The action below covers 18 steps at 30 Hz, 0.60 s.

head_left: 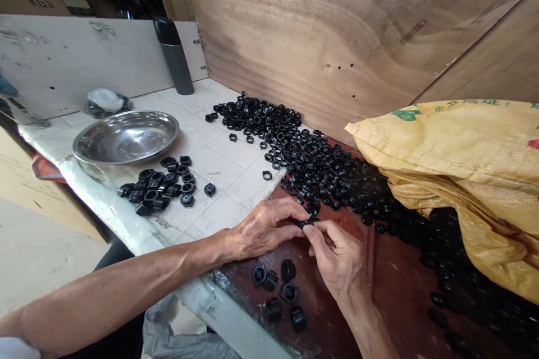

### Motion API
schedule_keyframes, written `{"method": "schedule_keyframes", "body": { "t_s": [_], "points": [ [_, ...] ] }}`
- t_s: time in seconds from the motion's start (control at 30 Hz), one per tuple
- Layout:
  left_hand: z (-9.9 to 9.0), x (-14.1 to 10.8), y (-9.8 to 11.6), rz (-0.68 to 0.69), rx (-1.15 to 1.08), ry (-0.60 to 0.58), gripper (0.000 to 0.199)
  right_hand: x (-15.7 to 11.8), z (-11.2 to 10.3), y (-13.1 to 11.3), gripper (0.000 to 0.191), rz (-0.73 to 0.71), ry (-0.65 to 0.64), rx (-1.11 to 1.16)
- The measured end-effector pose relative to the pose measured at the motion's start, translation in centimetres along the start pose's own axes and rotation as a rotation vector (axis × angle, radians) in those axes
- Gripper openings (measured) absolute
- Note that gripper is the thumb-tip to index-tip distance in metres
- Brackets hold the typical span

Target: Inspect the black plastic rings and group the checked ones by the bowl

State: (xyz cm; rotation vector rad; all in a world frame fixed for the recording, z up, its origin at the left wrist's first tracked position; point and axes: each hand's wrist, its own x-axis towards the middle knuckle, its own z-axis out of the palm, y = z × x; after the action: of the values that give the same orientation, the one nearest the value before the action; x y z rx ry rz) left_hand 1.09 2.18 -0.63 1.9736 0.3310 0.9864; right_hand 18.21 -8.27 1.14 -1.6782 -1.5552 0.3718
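Currently the left hand and right hand both pinch one black plastic ring, nearly closed on it, long axis unreadable, just in front of the loose ring heap.

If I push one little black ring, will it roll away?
The little black ring looks like hard plastic, so it's probably stiff and light. Lying flat on the white tile, it would likely slide, not roll. Stood on its round edge, it might roll and bump into the big pile of rings.
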Motion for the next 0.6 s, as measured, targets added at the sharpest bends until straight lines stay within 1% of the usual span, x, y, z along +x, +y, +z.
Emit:
{"method": "schedule_keyframes", "body": {
  "t_s": [0.07, 0.1, 0.2, 0.3, 0.37, 0.4, 0.47, 0.5, 0.6],
  "points": [
    [0.1, 0.0, 0.0, 0.008, 0.004, 0.000, 0.020, -0.1, 0.2, -0.2, 0.045, -0.016, 0.014, -0.069],
    [0.1, 0.0, 0.1, -0.008, -0.005, -0.001, 0.020, -0.1, 0.2, -0.3, 0.046, -0.015, 0.029, -0.073],
    [0.0, 0.2, 0.6, -0.099, -0.057, 0.018, 0.019, -0.1, 0.1, -0.7, 0.031, -0.008, 0.065, -0.001],
    [-0.1, 0.2, 0.9, -0.195, -0.108, 0.062, 0.018, -0.1, -0.2, -1.1, 0.023, -0.074, 0.013, -0.007],
    [-0.2, 0.2, 1.0, -0.234, -0.125, 0.080, 0.019, -0.2, -0.3, -1.3, 0.032, -0.097, -0.014, -0.035],
    [-0.2, 0.2, 1.0, -0.244, -0.125, 0.086, 0.020, -0.2, -0.4, -1.4, 0.032, -0.088, 0.003, -0.031],
    [-0.2, 0.2, 1.0, -0.251, -0.117, 0.083, 0.020, -0.3, -0.4, -1.4, 0.023, -0.073, 0.057, -0.010],
    [-0.3, 0.1, 1.0, -0.245, -0.115, 0.077, 0.019, -0.3, -0.4, -1.3, 0.022, -0.069, 0.067, -0.004],
    [-0.3, 0.2, 1.0, -0.210, -0.103, 0.066, 0.020, -0.2, -0.4, -1.2, 0.031, -0.073, 0.040, -0.001]
  ]
}}
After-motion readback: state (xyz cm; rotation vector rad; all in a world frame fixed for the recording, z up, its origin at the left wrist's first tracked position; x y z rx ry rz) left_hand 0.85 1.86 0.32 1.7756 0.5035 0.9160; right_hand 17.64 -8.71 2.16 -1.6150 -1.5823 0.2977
